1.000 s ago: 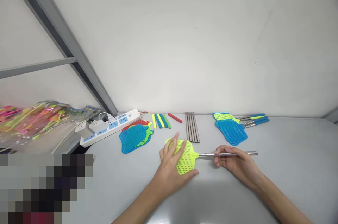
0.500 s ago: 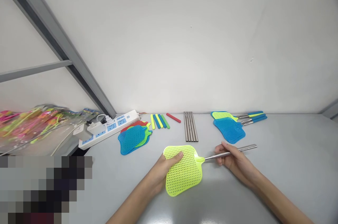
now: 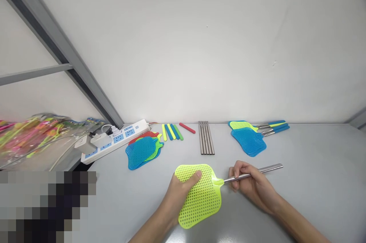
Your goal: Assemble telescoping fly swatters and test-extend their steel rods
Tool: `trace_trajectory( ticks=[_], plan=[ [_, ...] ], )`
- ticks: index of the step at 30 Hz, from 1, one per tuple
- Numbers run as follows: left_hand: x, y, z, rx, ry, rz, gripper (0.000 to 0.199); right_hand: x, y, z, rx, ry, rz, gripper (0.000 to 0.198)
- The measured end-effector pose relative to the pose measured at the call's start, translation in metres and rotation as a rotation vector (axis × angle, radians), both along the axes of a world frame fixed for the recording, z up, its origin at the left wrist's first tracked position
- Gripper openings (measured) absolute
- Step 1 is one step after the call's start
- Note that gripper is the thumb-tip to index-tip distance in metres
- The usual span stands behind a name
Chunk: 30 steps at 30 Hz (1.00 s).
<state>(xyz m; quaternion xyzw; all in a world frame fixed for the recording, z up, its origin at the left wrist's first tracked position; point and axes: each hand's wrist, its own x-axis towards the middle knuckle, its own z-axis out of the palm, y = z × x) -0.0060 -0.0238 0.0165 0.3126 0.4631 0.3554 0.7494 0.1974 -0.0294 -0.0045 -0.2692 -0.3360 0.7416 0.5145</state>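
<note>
Head view: I see left grip (image 3: 175, 195) clamped on lime flyswatter head (image 3: 203, 199); right grip (image 3: 254, 186) clasping metal rod (image 3: 273, 168), long axis pointing rightward from that head.

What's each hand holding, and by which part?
Left hand: yellow-green swatter head, gripped by its left side. Right hand: metal rod, held along the half nearer the head.

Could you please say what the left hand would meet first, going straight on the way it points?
Beyond the yellow-green swatter head it holds, the left hand would probably meet the row of metal rods, though depth is unclear.
</note>
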Motion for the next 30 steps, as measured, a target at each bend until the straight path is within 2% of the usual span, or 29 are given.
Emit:
trace_trajectory(
  ticks=[8, 11, 15, 18, 21, 23, 26, 30],
  plan=[
    [0.002, -0.007, 0.006, -0.041, 0.014, 0.034, 0.031, -0.006, -0.005, -0.002, -0.048, 0.065, 0.015, 0.030],
    [0.002, -0.006, 0.003, -0.074, 0.012, 0.043, 0.031, -0.005, -0.004, -0.001, -0.033, 0.009, -0.005, 0.028],
    [0.005, -0.006, -0.004, -0.123, -0.092, 0.010, 0.032, 0.002, 0.000, 0.007, -0.009, -0.108, -0.008, 0.027],
    [0.008, -0.008, -0.004, -0.115, -0.150, 0.012, 0.032, 0.008, 0.002, 0.014, -0.041, -0.208, -0.016, 0.028],
    [0.010, -0.009, 0.000, -0.113, -0.152, 0.038, 0.031, 0.011, 0.006, 0.021, -0.084, -0.259, -0.107, 0.025],
    [0.010, -0.009, 0.004, -0.112, -0.136, 0.073, 0.031, 0.015, 0.011, 0.025, -0.119, -0.190, -0.202, 0.020],
    [0.010, -0.008, 0.006, -0.108, -0.103, 0.143, 0.032, 0.029, 0.022, 0.032, -0.180, 0.094, -0.349, 0.014],
    [0.009, -0.008, 0.004, -0.091, -0.113, 0.194, 0.031, 0.051, 0.039, 0.044, -0.170, 0.274, -0.365, 0.019]
  ],
)
